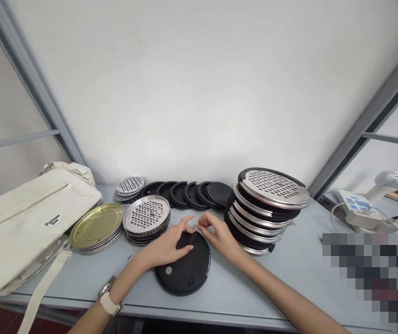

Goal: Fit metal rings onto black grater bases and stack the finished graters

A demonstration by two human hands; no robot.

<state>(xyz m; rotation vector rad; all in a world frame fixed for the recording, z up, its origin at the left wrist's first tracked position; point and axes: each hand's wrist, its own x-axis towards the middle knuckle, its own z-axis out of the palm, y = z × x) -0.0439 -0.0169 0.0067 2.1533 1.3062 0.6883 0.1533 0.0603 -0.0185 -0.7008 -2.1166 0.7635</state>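
A black round disc (185,271) lies near the table's front edge, with a small light spot on its left part. My left hand (169,243) grips its far side, the thumb flat on top and the fingers reaching past the rim. At that rim my right hand (217,234) pinches a small shiny metal piece (196,227), too small to make out. The fingertips of both hands nearly meet there. On the left, close to my left hand, stands a stack of round metal grater plates (146,215) with black parts beneath.
A tall stack of slotted metal plates with black rims (271,188) stands right. Several black discs (192,195) lean in a row along the wall. Gold-coloured round plates (97,226), small grater plates (130,185) and a cream bag (28,222) are left. A white handheld device (389,183) stands far right.
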